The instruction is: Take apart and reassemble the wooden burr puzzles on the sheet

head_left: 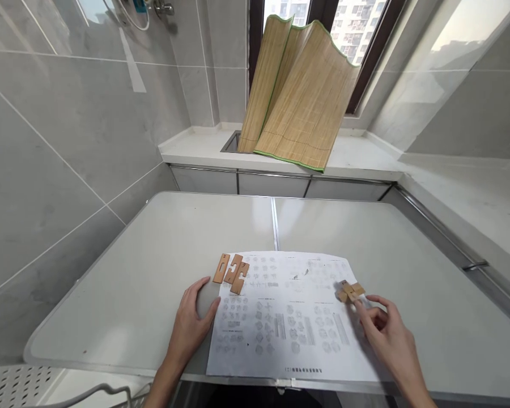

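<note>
The left hand lies flat and empty, fingers loosely spread, at the left edge of the instruction sheet near three notched wooden pieces, while the right hand pinches a small wooden puzzle cluster on the sheet's right side.

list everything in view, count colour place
flat wooden pieces: 3, tan, sheet's top left corner
wooden cluster: 1, tan, sheet's right part
printed sheet: 1, white, table's near edge
table: 1, pale grey, centre
bamboo mat: 1, tan, green edging, leaning at the window
counter: 1, white, behind the table
wire rack: 1, white, bottom left
left hand: flat at the sheet's left edge
right hand: fingertips at the wooden cluster
</note>
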Tool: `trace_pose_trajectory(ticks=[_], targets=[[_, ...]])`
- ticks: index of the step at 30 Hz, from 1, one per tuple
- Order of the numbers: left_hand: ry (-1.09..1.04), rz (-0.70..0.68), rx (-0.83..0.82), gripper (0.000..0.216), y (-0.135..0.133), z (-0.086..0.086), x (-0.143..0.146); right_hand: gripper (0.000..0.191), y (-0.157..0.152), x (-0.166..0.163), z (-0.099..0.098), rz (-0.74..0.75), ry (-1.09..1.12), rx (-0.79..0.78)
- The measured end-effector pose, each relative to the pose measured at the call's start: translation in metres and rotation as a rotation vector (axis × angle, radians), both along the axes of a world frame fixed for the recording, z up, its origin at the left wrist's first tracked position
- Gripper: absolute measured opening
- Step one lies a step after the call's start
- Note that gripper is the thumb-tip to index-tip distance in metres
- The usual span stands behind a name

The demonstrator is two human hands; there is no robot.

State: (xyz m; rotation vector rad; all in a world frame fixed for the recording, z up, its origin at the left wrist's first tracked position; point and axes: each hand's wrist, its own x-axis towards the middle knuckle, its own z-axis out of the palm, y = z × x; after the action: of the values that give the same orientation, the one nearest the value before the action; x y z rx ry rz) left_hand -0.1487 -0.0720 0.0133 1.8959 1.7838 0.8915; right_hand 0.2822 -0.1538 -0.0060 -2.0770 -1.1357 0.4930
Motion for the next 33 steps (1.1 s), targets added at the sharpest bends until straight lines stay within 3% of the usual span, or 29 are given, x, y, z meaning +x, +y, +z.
trace_pose_trajectory(ticks=[9, 12, 16, 18, 21, 23, 25, 30, 33], targets=[[-0.056, 0.047, 0.070, 0.040, -0.002, 0.006, 0.000, 0.054, 0.019, -0.022, 0.011, -0.110, -0.160, -0.088], [-0.057, 0.074, 0.107, 0.036, -0.005, 0.013, 0.004, 0.050, 0.021, -0.025, 0.013, -0.065, -0.176, 0.018], [-0.091, 0.057, 0.140, 0.027, -0.015, 0.027, 0.026, 0.046, 0.016, -0.046, 0.027, 0.095, 0.085, 0.178], [-0.192, -0.065, 0.063, 0.025, -0.020, 0.036, 0.046, 0.043, 0.010, -0.067, 0.038, 0.210, 0.217, 0.192], [-0.381, -0.332, -0.227, 0.038, -0.028, 0.048, 0.082, 0.038, 0.000, -0.103, 0.054, 0.334, 0.345, 0.162], [-0.538, -0.488, -0.388, 0.053, -0.032, 0.054, 0.103, 0.039, -0.005, -0.123, 0.059, 0.399, 0.403, 0.172], [-0.704, -0.591, -0.486, 0.053, -0.035, 0.057, 0.117, 0.037, -0.009, -0.137, 0.061, 0.448, 0.453, 0.181], [-0.821, -0.505, -0.524, 0.058, -0.038, 0.055, 0.119, 0.039, -0.009, -0.144, 0.066, 0.495, 0.701, 0.111], [-0.815, -0.565, -0.549, 0.066, -0.035, 0.053, 0.108, 0.043, -0.006, -0.137, 0.073, 0.637, 0.927, -0.027]])
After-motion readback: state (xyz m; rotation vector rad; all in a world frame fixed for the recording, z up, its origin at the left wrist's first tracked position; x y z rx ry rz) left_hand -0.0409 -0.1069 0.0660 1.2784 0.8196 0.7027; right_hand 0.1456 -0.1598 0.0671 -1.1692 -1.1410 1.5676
